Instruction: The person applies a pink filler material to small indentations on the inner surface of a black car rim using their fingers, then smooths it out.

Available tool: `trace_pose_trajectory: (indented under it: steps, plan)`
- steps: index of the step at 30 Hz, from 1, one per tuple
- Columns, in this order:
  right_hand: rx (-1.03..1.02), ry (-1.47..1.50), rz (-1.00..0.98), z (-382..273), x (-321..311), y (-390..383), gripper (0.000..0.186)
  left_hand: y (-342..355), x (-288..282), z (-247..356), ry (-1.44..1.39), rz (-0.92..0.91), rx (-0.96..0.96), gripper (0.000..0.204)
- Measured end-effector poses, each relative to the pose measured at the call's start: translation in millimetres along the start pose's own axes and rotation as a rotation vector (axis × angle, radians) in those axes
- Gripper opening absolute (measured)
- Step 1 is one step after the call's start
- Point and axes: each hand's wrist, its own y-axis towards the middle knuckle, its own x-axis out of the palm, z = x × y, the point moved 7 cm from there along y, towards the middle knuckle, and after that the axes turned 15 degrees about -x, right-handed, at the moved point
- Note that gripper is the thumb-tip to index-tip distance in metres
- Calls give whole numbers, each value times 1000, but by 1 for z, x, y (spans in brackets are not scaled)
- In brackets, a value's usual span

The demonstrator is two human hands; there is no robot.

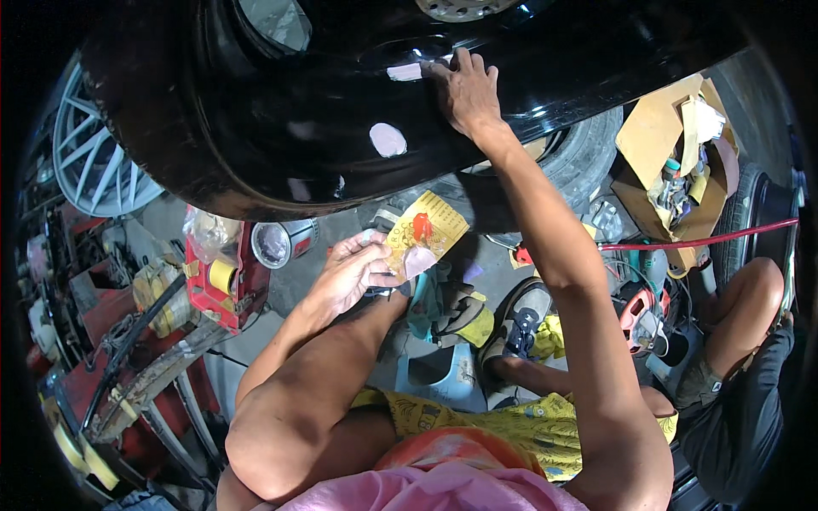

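Note:
My left hand [351, 271] is closed on the edge of a yellow printed sheet [448, 225], held below the black car body panel [298, 102]. On the sheet lie a pale pink dab of putty [418, 261] and a red-orange dab [422, 226]. My right hand [470, 92] reaches up to the panel, its fingers bent against the glossy surface. Beside its thumb is a pale putty patch [405, 72]. What those fingers hold, if anything, is hidden. A rounder pale patch [388, 140] sits lower on the panel.
An open can [279, 244] stands by a red box [226, 289] at left. A blue stool [439, 379] is between my legs. A tire [588, 153], a full cardboard box [665, 140] and a red hose [707, 238] lie right. Another person's bent leg [741, 315] is at far right.

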Motion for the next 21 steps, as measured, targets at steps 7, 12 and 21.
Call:
trace_pose_trajectory:
  steps: [7,12,21]
  plan:
    - [28,-105,14,16,3,-6,51,-1,0,1,-4,-14,-1,9]
    - [55,-87,-44,30,5,-9,53,-1,0,1,-5,-5,-3,9]
    - [98,-80,1,37,3,-11,50,0,-4,-1,-11,-35,-1,9]
